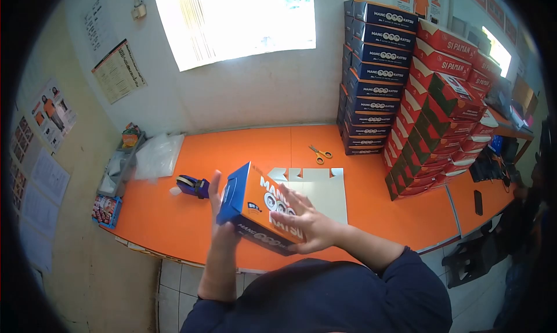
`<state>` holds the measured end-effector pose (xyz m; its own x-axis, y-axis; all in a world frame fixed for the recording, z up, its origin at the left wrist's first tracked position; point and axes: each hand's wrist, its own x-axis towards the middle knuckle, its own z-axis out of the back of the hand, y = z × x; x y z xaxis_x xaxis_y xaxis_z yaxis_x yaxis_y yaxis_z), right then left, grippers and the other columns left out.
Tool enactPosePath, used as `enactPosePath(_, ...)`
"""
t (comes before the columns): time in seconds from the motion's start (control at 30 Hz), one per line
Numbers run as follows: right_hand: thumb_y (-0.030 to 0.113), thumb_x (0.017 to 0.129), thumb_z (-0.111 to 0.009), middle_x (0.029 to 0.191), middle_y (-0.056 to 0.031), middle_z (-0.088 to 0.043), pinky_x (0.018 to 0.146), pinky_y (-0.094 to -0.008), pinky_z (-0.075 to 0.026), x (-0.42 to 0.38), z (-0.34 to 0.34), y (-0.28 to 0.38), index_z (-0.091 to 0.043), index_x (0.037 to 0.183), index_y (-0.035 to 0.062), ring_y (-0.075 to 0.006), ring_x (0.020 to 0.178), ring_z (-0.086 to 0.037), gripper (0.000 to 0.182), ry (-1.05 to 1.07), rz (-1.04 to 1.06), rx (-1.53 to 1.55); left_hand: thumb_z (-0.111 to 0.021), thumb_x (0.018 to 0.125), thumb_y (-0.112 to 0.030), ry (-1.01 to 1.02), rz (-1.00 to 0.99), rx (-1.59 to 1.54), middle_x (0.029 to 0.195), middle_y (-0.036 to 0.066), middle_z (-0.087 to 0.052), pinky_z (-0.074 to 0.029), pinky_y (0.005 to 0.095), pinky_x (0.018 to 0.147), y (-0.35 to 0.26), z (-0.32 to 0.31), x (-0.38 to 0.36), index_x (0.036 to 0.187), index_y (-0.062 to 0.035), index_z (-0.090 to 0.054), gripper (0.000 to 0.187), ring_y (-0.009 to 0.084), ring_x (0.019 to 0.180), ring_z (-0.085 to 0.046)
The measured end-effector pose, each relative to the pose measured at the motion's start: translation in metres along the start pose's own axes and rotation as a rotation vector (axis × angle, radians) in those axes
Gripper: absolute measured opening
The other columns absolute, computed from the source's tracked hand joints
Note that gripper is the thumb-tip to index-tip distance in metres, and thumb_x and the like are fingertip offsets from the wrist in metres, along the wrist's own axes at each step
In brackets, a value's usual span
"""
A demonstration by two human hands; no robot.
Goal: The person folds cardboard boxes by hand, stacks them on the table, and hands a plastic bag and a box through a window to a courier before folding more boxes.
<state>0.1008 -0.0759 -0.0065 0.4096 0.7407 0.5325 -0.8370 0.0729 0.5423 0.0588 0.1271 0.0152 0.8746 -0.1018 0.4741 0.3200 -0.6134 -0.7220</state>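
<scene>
A folded cardboard box (pixel 268 202), orange on top with blue sides and "Mang Katsu" lettering, is tilted above the front of the orange table. My left hand (pixel 223 225) supports its left end, thumb and fingers along the blue side. Across the printed face and the right edge lies my right hand (pixel 307 221), its fingers spread against the cardboard. Under and behind the box, a flat pale die-cut cardboard sheet (pixel 328 196) rests on the table, partly covered by my right hand and the box.
Yellow-handled scissors (pixel 320 154) lie behind the sheet. To the left are a blue tape dispenser (pixel 192 186), clear plastic bags (pixel 159 155) and a grey bin (pixel 119 170). Tall stacks of blue boxes (pixel 377 90) and red boxes (pixel 444 66) stand at the right.
</scene>
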Motion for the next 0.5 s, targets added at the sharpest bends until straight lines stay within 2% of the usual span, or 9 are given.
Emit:
enactPosePath(0.03,0.038,0.069,-0.071,0.149,-0.0277,-0.002,0.105,-0.0527,-0.017,0.003,0.005,-0.002,-0.043,0.137,0.0225,-0.0462,0.137,-0.007,0.075,-0.013,0.023,0.027,-0.075,0.071,-0.030,0.082,0.120,0.128,0.138,0.015,-0.033,-0.029,0.0417,0.106,0.004,0.011,-0.002,0.139,-0.0086,-0.025,0.086,0.0276,0.127,-0.035)
enactPosePath(0.1,0.044,0.076,-0.063,0.147,-0.0295,-0.010,0.104,-0.0493,-0.021,0.013,0.014,0.005,-0.046,0.134,0.0146,-0.0442,0.134,-0.019,0.067,-0.179,0.061,0.057,-0.075,0.072,-0.029,0.301,0.324,0.417,0.145,0.012,-0.026,-0.017,0.0450,0.111,0.013,0.032,-0.007,0.143,-0.0084,-0.016,0.095,0.0277,0.132,-0.030)
enactPosePath(0.13,0.045,0.079,-0.060,0.146,-0.0297,-0.014,0.104,-0.0480,-0.021,0.022,0.015,0.009,-0.047,0.134,0.0122,-0.0430,0.132,-0.023,0.065,-0.263,0.067,0.069,-0.076,0.072,-0.027,0.261,0.174,0.512,0.146,0.012,-0.025,-0.016,0.0440,0.112,0.033,0.022,-0.015,0.143,-0.0075,-0.016,0.095,0.0264,0.133,-0.029)
enactPosePath(0.17,0.046,0.081,-0.056,0.145,-0.0298,-0.018,0.104,-0.0467,-0.022,0.026,0.014,0.011,-0.047,0.133,0.0099,-0.0418,0.131,-0.026,0.064,-0.347,0.073,0.079,-0.072,0.073,-0.033,0.169,0.135,0.388,0.145,0.012,-0.025,-0.018,0.0448,0.111,0.049,0.011,-0.021,0.143,-0.0076,-0.017,0.093,0.0273,0.133,-0.029)
enactPosePath(0.2,0.046,0.089,-0.044,0.141,-0.0258,-0.032,0.105,-0.0435,-0.023,0.028,0.015,0.010,-0.048,0.132,0.0056,-0.0384,0.127,-0.036,0.059,-0.309,0.087,0.025,-0.069,0.074,-0.040,0.065,0.162,0.152,0.145,0.013,-0.025,-0.020,0.0456,0.109,0.053,-0.002,-0.018,0.143,-0.0076,-0.017,0.092,0.0282,0.133,-0.028)
enactPosePath(0.23,0.037,0.094,-0.040,0.136,-0.0198,-0.042,0.104,-0.0414,-0.026,0.029,0.013,0.014,-0.052,0.129,0.0099,-0.0342,0.123,-0.043,0.046,-0.271,0.072,-0.181,-0.065,0.075,-0.047,0.021,0.218,-0.109,0.144,0.013,-0.026,-0.023,0.0464,0.108,0.047,-0.011,-0.013,0.143,-0.0076,-0.018,0.091,0.0291,0.133,-0.028)
enactPosePath(0.3,0.026,0.093,-0.046,0.129,-0.0147,-0.050,0.102,-0.0422,-0.033,0.029,0.002,0.009,-0.056,0.123,0.0131,-0.0308,0.123,-0.044,0.035,-0.226,0.199,-0.544,-0.056,0.076,-0.061,-0.017,0.329,-0.663,0.143,0.014,-0.027,-0.027,0.0486,0.106,0.038,-0.002,-0.011,0.142,-0.0079,-0.020,0.092,0.0305,0.132,-0.029)
enactPosePath(0.4,0.018,0.073,-0.071,0.131,-0.0123,-0.046,0.098,-0.0417,-0.040,0.038,0.015,0.001,-0.057,0.122,0.0194,-0.0276,0.121,-0.047,0.051,0.021,0.213,-0.476,-0.051,0.075,-0.067,-0.171,0.373,-0.386,0.141,0.014,-0.030,-0.029,0.0493,0.104,0.024,0.000,-0.009,0.141,-0.0067,-0.024,0.093,0.0314,0.130,-0.032)
enactPosePath(0.5,0.014,0.067,-0.075,0.128,-0.0130,-0.048,0.089,-0.0378,-0.049,0.037,0.017,-0.001,-0.060,0.117,0.0235,-0.0302,0.108,-0.057,0.053,-0.033,-0.153,0.028,-0.052,0.075,-0.066,-0.139,0.386,-0.302,0.140,0.015,-0.033,-0.029,0.0489,0.104,0.028,0.002,-0.012,0.140,-0.0054,-0.025,0.093,0.0327,0.129,-0.033)
